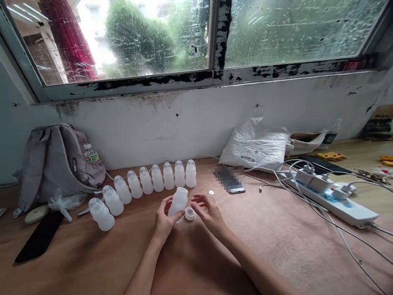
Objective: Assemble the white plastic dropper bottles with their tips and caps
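Note:
My left hand [164, 220] grips a small translucent white plastic bottle [178, 201], tilted over the brown table [230, 257]. My right hand [206, 211] is beside it with fingers spread, fingertips close to a white cap ring [190, 213] lying on the table just under the bottle. A small white disc [211, 193] lies a little farther back. Behind the hands, several identical bottles [157, 178] stand in a curved row that runs from the left toward the middle.
A grey backpack [54, 163] leans on the wall at the left, a black phone [39, 236] in front of it. Another phone [230, 180], a white plastic bag [255, 148] and a power strip [330, 196] with tangled cables lie to the right.

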Action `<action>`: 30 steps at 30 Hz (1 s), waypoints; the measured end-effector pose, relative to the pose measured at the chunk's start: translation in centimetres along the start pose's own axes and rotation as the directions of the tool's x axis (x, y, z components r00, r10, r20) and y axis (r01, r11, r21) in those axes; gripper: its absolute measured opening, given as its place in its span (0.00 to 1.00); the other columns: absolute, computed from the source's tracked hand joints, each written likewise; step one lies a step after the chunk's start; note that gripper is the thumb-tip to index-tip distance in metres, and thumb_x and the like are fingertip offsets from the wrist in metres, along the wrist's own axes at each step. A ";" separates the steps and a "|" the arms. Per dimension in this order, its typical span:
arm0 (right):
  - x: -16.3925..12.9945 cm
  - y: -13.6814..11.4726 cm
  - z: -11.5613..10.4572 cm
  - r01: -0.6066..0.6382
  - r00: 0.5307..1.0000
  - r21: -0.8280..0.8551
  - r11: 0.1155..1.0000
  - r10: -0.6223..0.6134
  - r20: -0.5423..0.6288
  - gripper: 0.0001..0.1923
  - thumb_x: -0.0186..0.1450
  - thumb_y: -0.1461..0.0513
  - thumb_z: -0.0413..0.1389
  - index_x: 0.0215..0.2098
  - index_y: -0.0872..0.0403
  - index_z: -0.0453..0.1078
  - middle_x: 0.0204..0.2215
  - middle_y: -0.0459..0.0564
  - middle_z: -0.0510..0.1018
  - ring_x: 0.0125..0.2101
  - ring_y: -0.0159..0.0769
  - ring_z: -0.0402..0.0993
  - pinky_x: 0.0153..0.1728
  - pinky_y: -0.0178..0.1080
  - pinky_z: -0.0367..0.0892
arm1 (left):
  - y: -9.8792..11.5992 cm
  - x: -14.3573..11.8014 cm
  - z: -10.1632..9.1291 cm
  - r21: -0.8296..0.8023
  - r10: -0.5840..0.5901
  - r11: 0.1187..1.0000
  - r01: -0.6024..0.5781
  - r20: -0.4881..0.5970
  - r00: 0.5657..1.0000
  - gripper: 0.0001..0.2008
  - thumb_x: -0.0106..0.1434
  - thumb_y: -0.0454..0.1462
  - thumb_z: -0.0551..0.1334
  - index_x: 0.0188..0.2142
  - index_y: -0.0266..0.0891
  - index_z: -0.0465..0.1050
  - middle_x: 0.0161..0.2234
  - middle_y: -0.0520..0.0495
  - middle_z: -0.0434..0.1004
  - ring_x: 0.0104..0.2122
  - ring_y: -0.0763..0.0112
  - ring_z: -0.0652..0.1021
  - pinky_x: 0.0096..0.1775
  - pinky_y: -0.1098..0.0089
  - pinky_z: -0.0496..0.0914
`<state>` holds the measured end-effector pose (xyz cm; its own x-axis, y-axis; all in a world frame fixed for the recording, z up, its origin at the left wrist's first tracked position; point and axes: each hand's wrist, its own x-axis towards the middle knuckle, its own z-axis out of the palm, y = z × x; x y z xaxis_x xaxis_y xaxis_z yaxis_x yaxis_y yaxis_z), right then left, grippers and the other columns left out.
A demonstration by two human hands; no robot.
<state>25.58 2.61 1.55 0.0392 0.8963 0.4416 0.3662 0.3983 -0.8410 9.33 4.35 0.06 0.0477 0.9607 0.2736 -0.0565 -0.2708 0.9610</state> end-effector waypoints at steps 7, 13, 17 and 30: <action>1.4 -2.4 0.5 -0.015 0.993 -0.080 0.997 0.024 0.115 0.19 0.54 0.51 0.55 0.38 0.54 0.66 0.34 0.49 0.75 0.35 0.39 0.69 0.34 0.38 0.62 | -0.3 -0.4 0.5 0.046 0.138 0.989 -0.139 0.019 0.990 0.35 0.43 0.40 0.68 0.50 0.42 0.56 0.47 0.43 0.67 0.48 0.61 0.68 0.48 0.63 0.62; 6.8 0.3 -3.6 -0.035 0.959 -0.252 0.967 -0.039 -0.281 0.23 0.52 0.51 0.56 0.42 0.55 0.64 0.33 0.52 0.74 0.33 0.40 0.69 0.33 0.38 0.61 | -0.8 -0.3 0.1 0.361 0.141 0.921 -0.144 0.035 0.989 0.34 0.47 0.41 0.66 0.52 0.44 0.55 0.50 0.44 0.64 0.51 0.61 0.64 0.50 0.60 0.58; 9.9 4.2 -5.9 -0.191 0.975 -0.363 0.912 0.134 -0.177 0.20 0.49 0.56 0.59 0.39 0.55 0.66 0.31 0.51 0.75 0.32 0.41 0.69 0.33 0.39 0.61 | -1.4 -0.4 0.1 0.576 0.124 0.799 -0.173 0.124 0.984 0.26 0.47 0.42 0.65 0.46 0.43 0.64 0.45 0.45 0.68 0.47 0.59 0.66 0.50 0.58 0.58; 12.0 7.8 -4.5 -0.223 0.975 -0.379 0.898 0.202 -0.096 0.23 0.51 0.59 0.58 0.44 0.58 0.63 0.36 0.56 0.74 0.34 0.41 0.71 0.34 0.40 0.63 | -1.7 -1.0 0.6 0.749 0.114 0.617 -0.242 0.220 0.969 0.23 0.51 0.43 0.63 0.46 0.40 0.66 0.44 0.43 0.70 0.46 0.58 0.66 0.49 0.59 0.57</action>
<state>33.11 15.57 1.72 0.2013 0.9355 0.2905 0.6722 0.0838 -0.7357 10.01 3.83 -1.81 0.2589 0.8864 0.3836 0.7005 -0.4458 0.5573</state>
